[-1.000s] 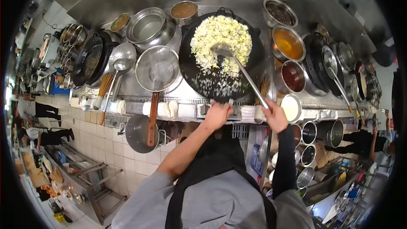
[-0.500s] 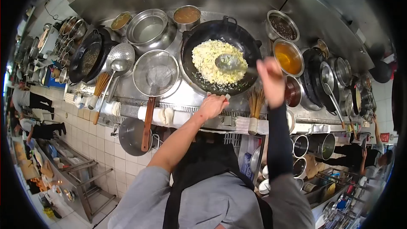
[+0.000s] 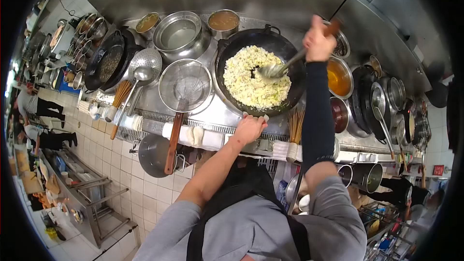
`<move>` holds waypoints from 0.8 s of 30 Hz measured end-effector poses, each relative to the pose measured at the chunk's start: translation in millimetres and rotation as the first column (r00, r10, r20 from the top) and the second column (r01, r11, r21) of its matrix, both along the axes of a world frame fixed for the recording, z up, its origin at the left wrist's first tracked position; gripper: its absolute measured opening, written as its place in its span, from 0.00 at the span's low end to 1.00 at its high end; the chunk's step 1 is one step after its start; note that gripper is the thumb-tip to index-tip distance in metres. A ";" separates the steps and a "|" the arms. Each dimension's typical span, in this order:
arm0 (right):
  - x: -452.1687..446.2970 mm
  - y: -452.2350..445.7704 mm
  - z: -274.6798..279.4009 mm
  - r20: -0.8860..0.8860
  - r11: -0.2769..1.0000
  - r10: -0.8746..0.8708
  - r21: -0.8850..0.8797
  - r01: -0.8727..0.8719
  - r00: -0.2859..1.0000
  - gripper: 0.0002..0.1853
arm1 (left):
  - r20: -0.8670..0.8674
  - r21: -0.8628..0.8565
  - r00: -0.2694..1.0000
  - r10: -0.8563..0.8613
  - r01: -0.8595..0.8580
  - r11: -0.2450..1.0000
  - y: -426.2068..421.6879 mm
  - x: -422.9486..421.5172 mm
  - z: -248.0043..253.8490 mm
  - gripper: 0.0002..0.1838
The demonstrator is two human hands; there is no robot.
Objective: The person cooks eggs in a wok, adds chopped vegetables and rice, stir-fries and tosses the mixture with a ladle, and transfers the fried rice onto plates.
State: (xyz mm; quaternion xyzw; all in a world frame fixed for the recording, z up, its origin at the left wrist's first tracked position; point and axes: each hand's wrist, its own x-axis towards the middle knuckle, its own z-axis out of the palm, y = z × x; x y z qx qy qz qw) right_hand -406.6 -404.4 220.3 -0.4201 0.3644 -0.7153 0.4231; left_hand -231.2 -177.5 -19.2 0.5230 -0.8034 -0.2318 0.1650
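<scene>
A large black wok holds a mound of fried rice with yellow and green bits. My left hand is closed at the wok's near edge; a bit of white cloth shows by its fingers, and the part gripped is hidden. Above the wok's right side, my right hand grips the wooden handle of a ladle. The ladle slants down to the left, its bowl against the rice near the middle, where a small dark gap shows. Some motion blur covers the right hand and ladle.
Left of the wok lie a wire strainer and a perforated skimmer. Behind stands a pot of liquid. A bowl of orange liquid is at right, and a bamboo brush is near the front edge. Other people stand farther off at both sides.
My right hand has moved up and away from me with the ladle, whose handle now shows. A gap has appeared in the rice. My left hand stays at the near edge; the view has shifted slightly.
</scene>
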 end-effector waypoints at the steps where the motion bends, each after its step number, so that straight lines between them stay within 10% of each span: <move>1: -13.6 3.0 -5.9 0.060 0.997 -0.042 -0.064 0.046 0.997 0.21 | -0.009 -0.008 1.000 0.008 -0.008 1.000 4.1 -0.7 -2.2 0.18; 2: -21.2 -22.4 -55.2 -0.293 0.946 -0.323 -0.085 0.312 0.900 0.21 | -0.012 -0.004 1.000 0.011 -0.011 1.000 3.9 -1.3 -4.3 0.18; 5: 2.8 -39.5 -45.1 -0.288 0.995 0.095 0.049 -0.085 0.953 0.21 | 0.020 0.004 1.000 0.002 -0.003 1.000 2.2 -1.7 -4.6 0.18; 10: 32.3 -14.1 -35.3 -0.225 0.955 -0.244 -0.225 0.193 0.943 0.20 | 0.012 0.029 1.000 0.009 -0.010 1.000 -1.7 -3.0 -0.8 0.17; 13: 47.7 -37.0 -56.8 -0.222 0.999 0.036 0.034 -0.029 0.974 0.23 | 0.011 0.088 1.000 0.006 -0.007 0.996 -10.0 -2.0 12.1 0.16; 19: 90.2 11.0 -55.1 0.051 0.997 -0.009 -0.075 0.013 0.999 0.22 | -0.003 0.065 1.000 0.027 -0.027 0.998 2.2 -4.0 4.1 0.14; 24: 96.6 66.2 8.1 -0.143 0.994 0.041 -0.096 -0.055 0.989 0.24 | 0.021 0.060 1.000 0.010 -0.011 0.998 -4.0 -3.5 7.0 0.16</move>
